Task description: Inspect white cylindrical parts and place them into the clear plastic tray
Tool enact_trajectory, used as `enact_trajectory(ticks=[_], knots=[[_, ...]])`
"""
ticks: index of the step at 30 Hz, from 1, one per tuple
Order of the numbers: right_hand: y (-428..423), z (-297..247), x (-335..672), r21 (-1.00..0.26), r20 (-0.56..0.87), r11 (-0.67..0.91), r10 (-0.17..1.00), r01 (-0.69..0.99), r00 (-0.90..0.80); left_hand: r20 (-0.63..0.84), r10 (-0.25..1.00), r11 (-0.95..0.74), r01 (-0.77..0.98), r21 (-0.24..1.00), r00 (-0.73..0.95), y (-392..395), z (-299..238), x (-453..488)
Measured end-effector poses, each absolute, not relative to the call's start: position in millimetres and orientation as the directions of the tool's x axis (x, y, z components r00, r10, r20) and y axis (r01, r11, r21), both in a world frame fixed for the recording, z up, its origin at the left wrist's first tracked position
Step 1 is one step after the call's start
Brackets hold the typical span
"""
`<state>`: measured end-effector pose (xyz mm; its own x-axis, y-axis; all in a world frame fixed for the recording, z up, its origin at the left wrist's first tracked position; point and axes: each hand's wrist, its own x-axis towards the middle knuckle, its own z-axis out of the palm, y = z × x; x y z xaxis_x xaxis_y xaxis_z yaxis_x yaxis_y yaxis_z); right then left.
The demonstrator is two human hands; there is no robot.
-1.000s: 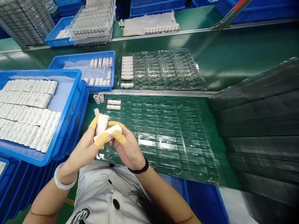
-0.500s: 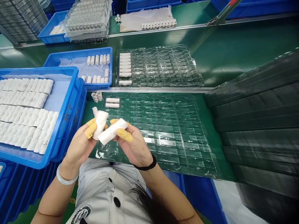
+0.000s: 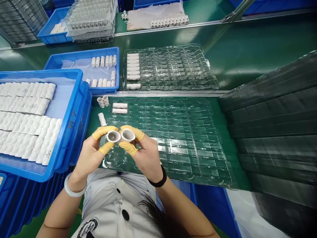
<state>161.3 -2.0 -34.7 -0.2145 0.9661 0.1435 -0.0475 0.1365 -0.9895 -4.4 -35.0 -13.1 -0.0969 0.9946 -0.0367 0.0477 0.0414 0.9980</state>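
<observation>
Tubes (image 3: 128, 134): turned end-on since earlier, now side by side
Left hand (image 3: 89, 154): pinches one tube
Right hand (image 3: 148, 154): pinches the other

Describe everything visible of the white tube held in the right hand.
The white tube is hollow, with a pale, matte, ceramic-looking wall and a greyer, shaded inside. Its roughly oval open end faces the camera; most of its length is hidden from view. The right hand grips it between fingers with yellow coverings, above the near clear tray. A second tube, in the left hand, sits right beside it; whether their rims touch is unclear.
</observation>
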Motion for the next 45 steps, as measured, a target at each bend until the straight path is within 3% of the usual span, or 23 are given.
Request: enact_trajectory(ticks=[4, 10, 21, 25, 27, 29, 31, 33, 37, 40, 45], knots=[[-5, -35, 161, -0.905, 0.394, 0.417, 0.896, 0.084, -0.206, 0.129, 0.988, -0.106, 0.225, 0.969, -0.090, -37, -17, -5], [-3, -40, 158, -0.747, 0.618, 0.646, 0.762, 0.157, -0.191, 0.322, 0.946, -0.291, 0.342, 0.894, -0.036, -38, -28, -11], [-3, -43, 156, -0.762, 0.599, 0.625, 0.780, 0.171, -0.181, 0.301, 0.953, -0.266, 0.414, 0.871, -0.021, -40, -21, -10], [-4, -37, 159, -0.885, 0.419, 0.449, 0.884, 0.125, -0.206, 0.104, 0.993, -0.086, 0.240, 0.967, -0.064, -38, -18, -11], [-3, -34, 161, -0.976, 0.215, 0.216, 0.946, -0.025, -0.243, -0.075, 0.995, 0.077, 0.025, 0.997, -0.067, -37, -19, -11], [0, -31, 162, -0.961, -0.047, -0.128, 0.949, -0.244, -0.311, -0.258, 0.966, 0.246, -0.244, 0.938, -0.016, -34, -20, -11], [4, -32, 161, -0.784, -0.262, -0.441, 0.873, -0.438, -0.411, -0.394, 0.917, 0.366, -0.511, 0.778, 0.058, -28, -21, -9], [10, -34, 159, -0.526, -0.395, -0.636, 0.771, -0.565, -0.500, -0.506, 0.853, 0.436, -0.708, 0.555, 0.129, -22, -22, -4], [18, -42, 156, -0.052, -0.487, -0.742, 0.603, -0.669, -0.631, -0.676, 0.713, 0.450, -0.862, 0.234, 0.189, -11, -20, 7], [20, -44, 156, 0.100, -0.479, -0.750, 0.539, -0.654, -0.692, -0.717, 0.672, 0.406, -0.902, 0.149, 0.184, -8, -18, 11], [19, -40, 156, 0.156, -0.500, -0.741, 0.510, -0.653, -0.700, -0.728, 0.655, 0.382, -0.920, 0.084, 0.205, -9, -17, 11]])
